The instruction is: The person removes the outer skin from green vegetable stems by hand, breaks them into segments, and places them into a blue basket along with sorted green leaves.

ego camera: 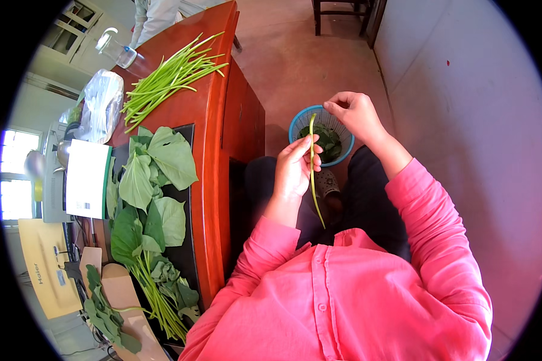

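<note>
My left hand (296,164) grips a single long green leaf stalk (314,185), which hangs down toward my lap and bears no leaf. Just beyond the stalk's upper end is my right hand (354,110), thumb and forefinger drawn together over the rim of a blue plastic basket (293,128). Whether a thin strand sits between those fingertips is too small to tell. Dark green leaves (329,142) lie inside the basket, which stands on the floor past my knees. To the left, a pile of bare green stalks (174,79) rests on the desk.
On the reddish wooden desk (207,113) lie broad leaves with stalks (158,216). A glass bottle (119,52), a clear plastic bag (101,104), a white box (88,178) and a monitor (47,268) stand farther left. A wall (469,135) borders the right; a chair (341,13) is ahead.
</note>
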The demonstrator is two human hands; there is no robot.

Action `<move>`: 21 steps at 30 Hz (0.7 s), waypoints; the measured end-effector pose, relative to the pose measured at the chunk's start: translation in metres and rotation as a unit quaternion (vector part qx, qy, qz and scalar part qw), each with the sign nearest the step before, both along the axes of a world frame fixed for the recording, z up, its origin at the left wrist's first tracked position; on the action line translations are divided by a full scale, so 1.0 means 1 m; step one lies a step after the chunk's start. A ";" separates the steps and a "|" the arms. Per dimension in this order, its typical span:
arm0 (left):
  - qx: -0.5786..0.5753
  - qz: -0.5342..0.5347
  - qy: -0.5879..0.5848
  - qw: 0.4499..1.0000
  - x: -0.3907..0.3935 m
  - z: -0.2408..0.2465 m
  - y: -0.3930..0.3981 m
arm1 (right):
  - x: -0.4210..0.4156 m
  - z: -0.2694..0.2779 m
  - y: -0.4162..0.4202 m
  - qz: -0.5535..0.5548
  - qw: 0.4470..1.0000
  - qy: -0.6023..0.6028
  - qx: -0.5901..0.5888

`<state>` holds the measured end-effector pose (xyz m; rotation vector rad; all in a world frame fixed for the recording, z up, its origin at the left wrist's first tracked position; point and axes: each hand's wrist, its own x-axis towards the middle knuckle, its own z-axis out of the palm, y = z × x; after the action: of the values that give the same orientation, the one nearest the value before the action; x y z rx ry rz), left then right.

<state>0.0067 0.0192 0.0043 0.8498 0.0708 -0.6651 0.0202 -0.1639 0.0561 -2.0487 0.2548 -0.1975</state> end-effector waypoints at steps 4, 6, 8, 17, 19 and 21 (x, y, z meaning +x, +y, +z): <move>-0.005 -0.003 -0.005 1.000 -0.001 0.002 -0.001 | 0.001 -0.010 -0.002 0.005 0.999 -0.040 -0.007; -0.007 -0.004 -0.003 1.000 -0.001 0.004 0.000 | -0.001 -0.012 -0.002 0.029 0.997 -0.068 0.022; -0.010 -0.004 -0.007 1.000 0.000 0.004 0.000 | -0.007 -0.005 0.003 0.065 0.994 -0.078 0.032; 0.003 -0.016 -0.008 1.000 -0.003 0.010 -0.001 | -0.016 0.006 0.005 0.085 0.990 -0.114 -0.016; 0.004 -0.023 -0.007 1.000 -0.003 0.012 -0.001 | -0.017 0.007 0.006 0.084 0.990 -0.112 -0.020; 0.001 -0.035 -0.005 0.999 -0.003 0.012 0.000 | -0.018 0.008 0.006 0.083 0.990 -0.112 -0.021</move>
<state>0.0037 0.0189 0.0163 0.8611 0.0327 -0.7256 0.0023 -0.1578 0.0642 -2.0566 -0.0588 -0.3286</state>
